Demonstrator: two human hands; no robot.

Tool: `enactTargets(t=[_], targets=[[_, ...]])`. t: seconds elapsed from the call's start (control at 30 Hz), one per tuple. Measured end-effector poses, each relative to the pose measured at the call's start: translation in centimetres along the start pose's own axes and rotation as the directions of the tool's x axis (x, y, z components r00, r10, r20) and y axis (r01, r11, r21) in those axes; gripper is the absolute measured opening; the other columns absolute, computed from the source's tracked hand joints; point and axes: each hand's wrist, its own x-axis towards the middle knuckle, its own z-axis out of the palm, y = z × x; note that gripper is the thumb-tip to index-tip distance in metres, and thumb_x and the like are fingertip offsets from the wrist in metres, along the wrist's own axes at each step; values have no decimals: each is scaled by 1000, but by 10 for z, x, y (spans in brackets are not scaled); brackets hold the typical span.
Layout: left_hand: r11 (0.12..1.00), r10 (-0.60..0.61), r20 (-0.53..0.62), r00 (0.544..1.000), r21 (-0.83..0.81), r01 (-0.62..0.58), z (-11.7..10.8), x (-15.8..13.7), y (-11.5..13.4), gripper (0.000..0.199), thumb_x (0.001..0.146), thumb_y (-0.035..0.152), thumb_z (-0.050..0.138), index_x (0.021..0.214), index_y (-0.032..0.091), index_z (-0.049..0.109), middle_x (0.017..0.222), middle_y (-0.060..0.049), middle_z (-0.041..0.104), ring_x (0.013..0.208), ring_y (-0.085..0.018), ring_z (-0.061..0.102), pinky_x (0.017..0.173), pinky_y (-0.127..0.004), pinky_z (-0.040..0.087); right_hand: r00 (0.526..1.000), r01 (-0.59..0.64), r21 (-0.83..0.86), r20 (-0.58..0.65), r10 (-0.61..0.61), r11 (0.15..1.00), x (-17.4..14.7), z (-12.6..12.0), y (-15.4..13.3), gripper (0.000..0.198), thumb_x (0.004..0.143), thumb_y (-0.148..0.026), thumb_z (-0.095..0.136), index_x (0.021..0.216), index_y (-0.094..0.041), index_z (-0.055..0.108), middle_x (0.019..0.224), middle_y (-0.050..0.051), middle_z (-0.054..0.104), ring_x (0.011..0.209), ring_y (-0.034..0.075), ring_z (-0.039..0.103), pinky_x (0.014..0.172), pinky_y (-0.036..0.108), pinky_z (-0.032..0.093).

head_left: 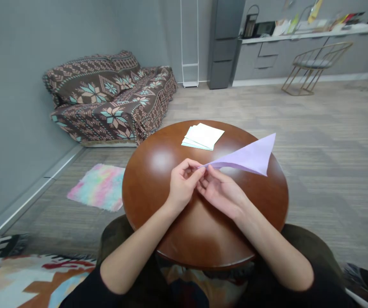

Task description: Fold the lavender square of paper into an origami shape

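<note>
A folded sheet of purple paper (pixel 251 157) is held above the round table, narrow at the hands and widening to the right. My left hand (pixel 185 179) pinches its narrow tip between thumb and fingers. Close beside it, my right hand (pixel 220 190) grips the same end with thumb and forefinger, the other fingers curled below. The two hands nearly touch at the tip, and the paper's very end is hidden by the fingers. Farther back on the table lies a loose stack of white and pale sheets (pixel 204 136).
The brown round table (pixel 151 192) stands close in front of me. A sofa with a patterned cover (pixel 116 102) is at the back left, near a pastel fluffy mat (pixel 97 187). A gold-framed chair (pixel 313 64) stands by the kitchen counter (pixel 299 55) at the back right.
</note>
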Motion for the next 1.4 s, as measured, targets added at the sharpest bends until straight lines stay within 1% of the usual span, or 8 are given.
enactTargets(t=[0.27,0.5,0.7,0.8,0.93,1.1,1.2,1.4], targets=[[987,-67,54,996,-145,75,-3,0,-5,16,84,30,76,81,17,68,71,2,64,53,-6,49,48,-18,39,1000,11,21,-29,-11,1000,2,-2,0,11,81,-21,81,80,-17,70,84,1,71,84,12,64,83,25,54],[976,-96,56,994,-189,105,-2,0,-7,13,84,27,75,79,16,69,71,1,63,55,-6,49,50,-19,39,999,14,18,-51,-13,1000,3,-1,0,11,84,-21,77,76,-17,70,79,1,68,79,12,62,80,25,54],[954,-144,-18,989,-267,134,-6,1,-3,15,84,25,70,74,16,64,64,3,55,56,-8,47,50,-19,37,986,31,40,-163,-25,999,2,-1,-5,14,79,-19,80,74,-20,67,74,-4,65,73,10,59,76,24,51],[968,-123,-27,992,-224,114,-9,2,-3,14,85,29,69,79,17,66,70,1,58,63,-10,52,54,-20,40,984,38,-106,-169,-55,994,0,-3,-5,11,75,-21,81,77,-19,70,74,-3,66,71,11,58,70,24,48],[985,-124,103,987,-110,135,-9,1,-3,23,81,34,76,94,16,71,86,-2,67,76,-13,60,69,-24,47,986,66,-402,-115,-122,913,-3,-2,-3,16,69,-24,82,81,-17,74,80,1,70,73,13,58,72,27,46],[974,-195,109,975,-92,205,-8,2,-5,24,74,34,83,79,14,70,76,-2,69,70,-13,60,70,-25,47,987,79,-656,-52,-149,750,-3,-2,-4,22,63,-24,81,82,-15,76,76,3,72,74,17,61,73,32,46],[967,-217,73,973,-117,225,-10,3,-8,25,72,34,85,72,15,69,68,0,65,61,-10,55,61,-23,42,983,108,-716,-24,-180,690,-3,-2,-6,20,62,-25,83,78,-15,76,74,3,73,73,18,62,74,33,47],[951,-270,34,962,-149,272,-12,4,-6,34,70,38,87,63,15,63,52,4,54,47,-5,42,49,-20,31,984,158,-709,55,-169,688,-3,-3,-9,27,76,-40,77,89,-16,78,86,9,77,82,22,67,76,35,50]])
